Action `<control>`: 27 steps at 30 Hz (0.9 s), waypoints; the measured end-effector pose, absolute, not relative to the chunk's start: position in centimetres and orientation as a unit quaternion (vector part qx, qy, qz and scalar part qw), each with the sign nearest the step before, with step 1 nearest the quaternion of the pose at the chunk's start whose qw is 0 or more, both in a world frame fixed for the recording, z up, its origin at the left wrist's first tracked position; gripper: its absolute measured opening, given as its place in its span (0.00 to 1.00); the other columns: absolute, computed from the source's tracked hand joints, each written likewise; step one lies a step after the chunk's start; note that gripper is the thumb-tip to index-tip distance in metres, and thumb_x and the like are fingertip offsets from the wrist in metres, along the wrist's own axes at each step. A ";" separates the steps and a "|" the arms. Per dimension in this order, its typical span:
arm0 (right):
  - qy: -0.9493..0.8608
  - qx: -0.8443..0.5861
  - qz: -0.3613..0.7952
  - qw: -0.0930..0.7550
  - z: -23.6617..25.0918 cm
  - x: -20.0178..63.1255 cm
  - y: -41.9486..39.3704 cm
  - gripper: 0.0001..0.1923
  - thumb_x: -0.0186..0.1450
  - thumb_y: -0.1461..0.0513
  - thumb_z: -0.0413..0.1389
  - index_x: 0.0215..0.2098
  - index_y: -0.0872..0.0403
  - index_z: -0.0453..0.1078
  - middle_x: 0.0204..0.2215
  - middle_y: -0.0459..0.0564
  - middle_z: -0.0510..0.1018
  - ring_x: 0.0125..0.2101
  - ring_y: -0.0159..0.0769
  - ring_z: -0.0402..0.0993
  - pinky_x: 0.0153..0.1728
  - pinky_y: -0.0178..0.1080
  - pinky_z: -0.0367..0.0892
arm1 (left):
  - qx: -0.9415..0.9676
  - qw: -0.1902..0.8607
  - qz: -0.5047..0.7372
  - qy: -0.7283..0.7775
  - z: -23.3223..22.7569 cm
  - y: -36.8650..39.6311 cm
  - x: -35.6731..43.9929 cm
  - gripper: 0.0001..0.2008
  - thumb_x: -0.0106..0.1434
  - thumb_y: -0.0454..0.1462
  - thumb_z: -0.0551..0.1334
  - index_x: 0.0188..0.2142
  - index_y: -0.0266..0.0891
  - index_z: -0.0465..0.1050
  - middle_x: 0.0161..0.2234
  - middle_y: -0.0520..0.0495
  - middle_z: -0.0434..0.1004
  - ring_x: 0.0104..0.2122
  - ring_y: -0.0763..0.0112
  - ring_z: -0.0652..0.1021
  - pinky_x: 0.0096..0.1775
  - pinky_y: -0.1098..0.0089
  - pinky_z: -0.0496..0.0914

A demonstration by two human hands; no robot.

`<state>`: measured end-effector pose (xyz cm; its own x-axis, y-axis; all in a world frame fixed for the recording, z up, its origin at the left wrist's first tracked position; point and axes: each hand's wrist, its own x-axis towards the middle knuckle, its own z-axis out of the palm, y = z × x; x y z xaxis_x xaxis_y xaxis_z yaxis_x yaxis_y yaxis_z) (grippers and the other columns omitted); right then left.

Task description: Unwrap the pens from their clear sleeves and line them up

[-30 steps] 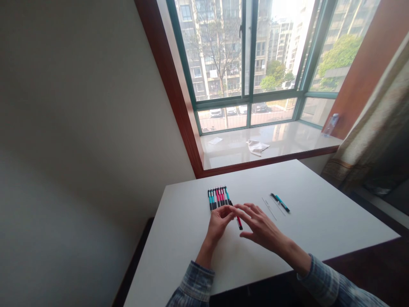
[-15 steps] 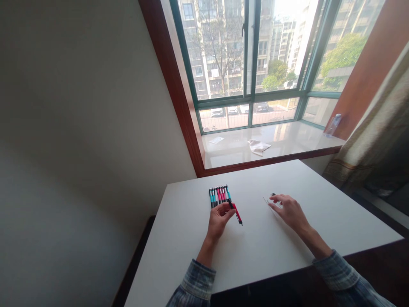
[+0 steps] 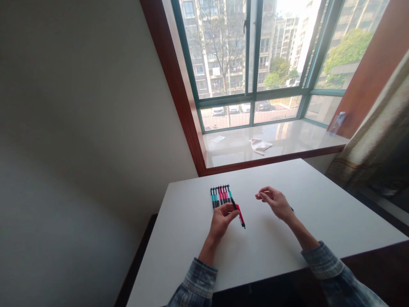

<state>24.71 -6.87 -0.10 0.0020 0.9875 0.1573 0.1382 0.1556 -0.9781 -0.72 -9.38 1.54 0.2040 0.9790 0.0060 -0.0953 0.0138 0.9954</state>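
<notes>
My left hand [image 3: 223, 219] is closed in a pinch around a red pen [image 3: 242, 216] with black ends, which slants down to the right above the white table [image 3: 255, 251]. Just beyond that hand lies a row of several pens [image 3: 221, 194] side by side, with turquoise, red and white barrels and black parts; the hand hides some of their lower ends. To the right, my right hand [image 3: 275, 202] is raised over the table, thumb and fingers pinched together. Something small and pale may be at its fingertips, too small to name. A small dark object [image 3: 292, 209] shows beside the right wrist, mostly hidden.
Behind the table is a window sill [image 3: 230, 149] with a crumpled white cloth [image 3: 260, 146], a flat white paper [image 3: 217, 139] and a clear bottle [image 3: 337, 123]. A wall [image 3: 96, 128] stands on the left, and a curtain [image 3: 367, 132] hangs at the right.
My right hand has lifted from the table and moved left, toward the left hand, its fingers now pinched. The left hand still holds the red pen, nearly in place.
</notes>
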 end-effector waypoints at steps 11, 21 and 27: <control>-0.509 -0.464 0.509 0.517 -2.3 22.2 -7.1 0.25 0.61 0.44 0.64 0.41 0.56 0.75 0.35 0.56 0.85 0.38 0.44 0.83 0.41 0.43 0.75 | 0.537 0.566 0.472 0.410 1.1 -9.1 -0.9 0.14 0.57 0.42 0.74 0.40 0.36 0.83 0.39 0.42 0.85 0.39 0.62 0.82 0.45 0.64 0.75; -0.682 -0.519 0.296 0.422 -2.9 21.6 -7.8 0.12 0.68 0.58 0.56 0.45 0.51 0.80 0.38 0.52 0.84 0.35 0.40 0.80 0.41 0.42 0.74 | 0.534 0.561 0.479 0.413 1.2 -9.2 -0.9 0.15 0.57 0.42 0.74 0.40 0.36 0.83 0.39 0.42 0.85 0.40 0.61 0.82 0.46 0.63 0.76; -0.791 -0.498 0.153 0.322 -2.6 21.3 -8.7 0.13 0.70 0.64 0.52 0.42 0.52 0.80 0.37 0.54 0.81 0.36 0.41 0.77 0.39 0.41 0.72 | 0.532 0.560 0.482 0.413 1.4 -9.2 -0.8 0.15 0.56 0.42 0.74 0.40 0.36 0.83 0.39 0.42 0.85 0.39 0.61 0.82 0.45 0.63 0.76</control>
